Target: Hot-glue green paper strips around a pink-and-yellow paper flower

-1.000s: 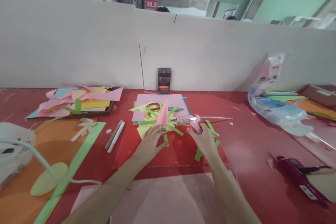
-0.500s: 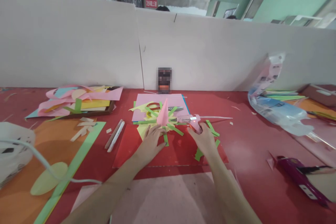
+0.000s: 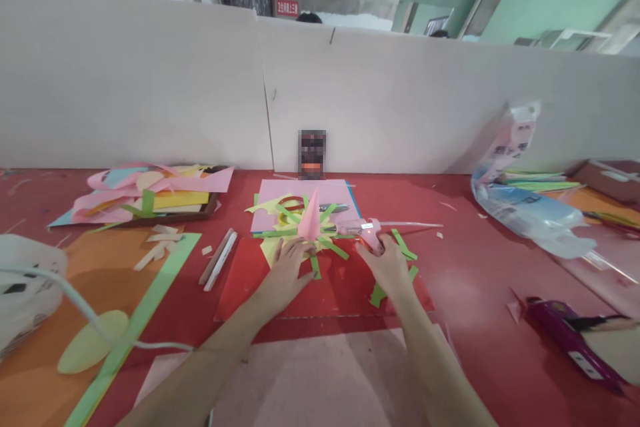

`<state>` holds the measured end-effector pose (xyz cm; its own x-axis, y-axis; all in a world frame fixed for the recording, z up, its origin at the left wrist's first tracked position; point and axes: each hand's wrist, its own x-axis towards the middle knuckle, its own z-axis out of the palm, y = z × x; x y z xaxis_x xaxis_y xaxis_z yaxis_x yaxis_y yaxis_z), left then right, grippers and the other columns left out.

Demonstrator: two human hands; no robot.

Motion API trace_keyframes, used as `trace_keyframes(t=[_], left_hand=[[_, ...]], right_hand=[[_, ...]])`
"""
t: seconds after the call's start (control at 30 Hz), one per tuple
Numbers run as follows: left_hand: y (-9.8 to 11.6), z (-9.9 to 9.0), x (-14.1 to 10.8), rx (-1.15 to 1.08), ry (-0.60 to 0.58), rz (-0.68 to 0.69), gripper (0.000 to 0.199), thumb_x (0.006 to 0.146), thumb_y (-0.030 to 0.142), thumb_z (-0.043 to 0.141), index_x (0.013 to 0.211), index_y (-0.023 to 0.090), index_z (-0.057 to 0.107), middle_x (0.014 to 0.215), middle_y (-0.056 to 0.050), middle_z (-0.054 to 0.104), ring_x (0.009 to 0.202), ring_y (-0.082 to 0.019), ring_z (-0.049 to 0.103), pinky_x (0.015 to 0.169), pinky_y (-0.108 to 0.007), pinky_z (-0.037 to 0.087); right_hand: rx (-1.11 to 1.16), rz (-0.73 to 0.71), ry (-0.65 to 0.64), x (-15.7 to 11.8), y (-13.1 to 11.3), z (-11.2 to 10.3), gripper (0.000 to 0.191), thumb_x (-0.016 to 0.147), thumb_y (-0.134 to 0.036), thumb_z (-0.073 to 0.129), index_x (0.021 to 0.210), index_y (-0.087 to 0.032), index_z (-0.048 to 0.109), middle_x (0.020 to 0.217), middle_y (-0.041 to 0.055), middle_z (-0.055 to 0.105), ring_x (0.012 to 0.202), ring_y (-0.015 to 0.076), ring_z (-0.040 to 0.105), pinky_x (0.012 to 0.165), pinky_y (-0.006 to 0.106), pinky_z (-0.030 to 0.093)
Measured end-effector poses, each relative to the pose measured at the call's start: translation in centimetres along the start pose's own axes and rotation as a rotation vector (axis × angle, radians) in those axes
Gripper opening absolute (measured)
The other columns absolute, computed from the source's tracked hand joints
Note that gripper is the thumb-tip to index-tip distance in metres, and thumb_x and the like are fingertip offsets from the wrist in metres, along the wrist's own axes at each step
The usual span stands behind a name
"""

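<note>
A pink paper cone [image 3: 310, 217] stands upright with green paper strips [image 3: 336, 250] spreading out around its base. My left hand [image 3: 290, 267] has its fingers against the base of the cone, and its thumb rests by the tip of one green strip. Wrapped round the handle of a pink hot glue gun [image 3: 370, 233] is my right hand [image 3: 389, 263]. The gun's nozzle points left, close to the cone's base, and a clear glue stick sticks out behind it. Beneath the cone lie yellow paper cut-outs [image 3: 270, 250] and a red sheet [image 3: 250, 287].
Scissors [image 3: 333, 207] lie behind the cone on pink paper [image 3: 270, 190]. Two pens [image 3: 220, 260] are to the left, near a tray heaped with paper scraps [image 3: 150, 193]. A white cable [image 3: 85, 307] crosses the left side. A purple tool [image 3: 570, 340] and a plastic bag [image 3: 530, 207] sit right.
</note>
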<state>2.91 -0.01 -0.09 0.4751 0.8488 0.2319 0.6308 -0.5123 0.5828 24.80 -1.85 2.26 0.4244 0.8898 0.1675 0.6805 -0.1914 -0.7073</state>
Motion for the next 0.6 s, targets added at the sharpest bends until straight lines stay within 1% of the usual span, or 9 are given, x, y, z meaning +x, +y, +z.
trace_keyframes(t=[0.07,0.2,0.3,0.47,0.53,0.6], left_hand=[[-0.04,0.02,0.03,0.005,0.004,-0.025,0.039,0.074,0.017,0.056,0.11,0.025,0.043,0.121,-0.004,0.05,0.126,-0.022,0.029,0.108,-0.048,0.007],[-0.19,-0.04,0.1,0.021,-0.011,-0.069,0.05,0.073,0.022,0.058,0.119,0.024,0.037,0.13,-0.007,0.042,0.13,-0.025,0.023,0.107,-0.05,0.008],[-0.11,-0.18,0.04,0.017,-0.015,-0.064,0.051,0.074,0.023,0.058,0.121,0.024,0.036,0.131,-0.008,0.041,0.131,-0.025,0.021,0.107,-0.05,0.009],[-0.02,-0.11,-0.09,0.008,0.035,-0.003,0.044,0.075,0.022,0.056,0.115,0.025,0.039,0.123,-0.006,0.047,0.126,-0.024,0.031,0.106,-0.048,0.012],[-0.18,0.04,-0.07,0.011,0.042,-0.007,0.046,0.074,0.022,0.058,0.115,0.024,0.038,0.12,-0.006,0.049,0.124,-0.023,0.033,0.107,-0.048,0.011],[-0.4,0.16,-0.03,0.011,0.043,-0.031,0.052,0.072,0.023,0.059,0.119,0.024,0.036,0.123,-0.007,0.047,0.125,-0.024,0.031,0.106,-0.049,0.011]], right_hand=[[-0.005,0.004,-0.006,-0.03,-0.04,-0.03,0.034,0.064,-0.054,0.051,0.068,-0.022,0.044,0.058,-0.0024,0.044,0.051,0.014,0.04,0.052,0.026,0.029],[0.003,-0.003,-0.013,-0.14,-0.19,-0.07,0.034,0.064,-0.055,0.05,0.07,-0.022,0.045,0.059,-0.0016,0.046,0.051,0.0146,0.04,0.051,0.026,0.029],[0.006,0.006,-0.015,-0.22,-0.26,-0.07,0.033,0.064,-0.054,0.05,0.069,-0.022,0.045,0.06,-0.0016,0.046,0.051,0.014,0.04,0.051,0.026,0.029],[0.019,0.008,-0.014,-0.19,-0.17,0.0,0.034,0.064,-0.054,0.051,0.068,-0.022,0.044,0.059,-0.0019,0.045,0.05,0.0137,0.039,0.051,0.026,0.028],[0.024,0.011,-0.017,-0.15,-0.13,0.03,0.034,0.063,-0.055,0.052,0.068,-0.022,0.043,0.06,-0.0019,0.045,0.051,0.0137,0.039,0.051,0.026,0.029],[0.023,0.018,-0.024,-0.14,-0.14,0.05,0.034,0.063,-0.054,0.053,0.068,-0.022,0.043,0.06,-0.0023,0.045,0.052,0.0138,0.039,0.052,0.026,0.029]])
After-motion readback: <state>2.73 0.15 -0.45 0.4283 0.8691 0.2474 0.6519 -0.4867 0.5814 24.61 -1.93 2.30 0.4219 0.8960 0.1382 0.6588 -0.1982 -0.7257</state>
